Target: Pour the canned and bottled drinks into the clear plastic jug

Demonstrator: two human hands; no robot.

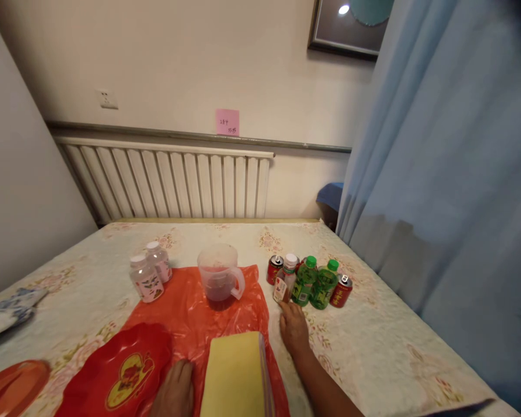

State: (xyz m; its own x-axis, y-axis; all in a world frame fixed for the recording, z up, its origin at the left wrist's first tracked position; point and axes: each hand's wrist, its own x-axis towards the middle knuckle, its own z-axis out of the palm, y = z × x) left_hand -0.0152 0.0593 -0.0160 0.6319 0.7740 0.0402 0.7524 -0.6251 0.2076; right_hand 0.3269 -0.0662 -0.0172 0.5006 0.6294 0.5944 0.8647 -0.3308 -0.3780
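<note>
My right hand point(294, 329) reaches to a clear bottle point(285, 282) with a white cap; its fingertips are at the bottle's base, apart and not wrapped round it. Beside that bottle stand two green bottles point(304, 284) with green caps and several red cans point(341, 291). My left hand point(176, 391) lies flat on a red plastic sheet point(191, 307), fingers stretched forward, between a red scalloped plate point(113, 370) and a yellow block-like stack point(234, 373). A clear measuring jug point(217, 272) with a handle stands upright on the sheet.
Two clear jars point(146, 281) with white lids stand at the left. An orange plate point(15, 385) and a blue-and-white cloth point(8, 313) lie at the left edge. Behind the flowered tablecloth point(364, 353) is a radiator point(169, 179); a blue curtain point(451, 191) hangs at the right.
</note>
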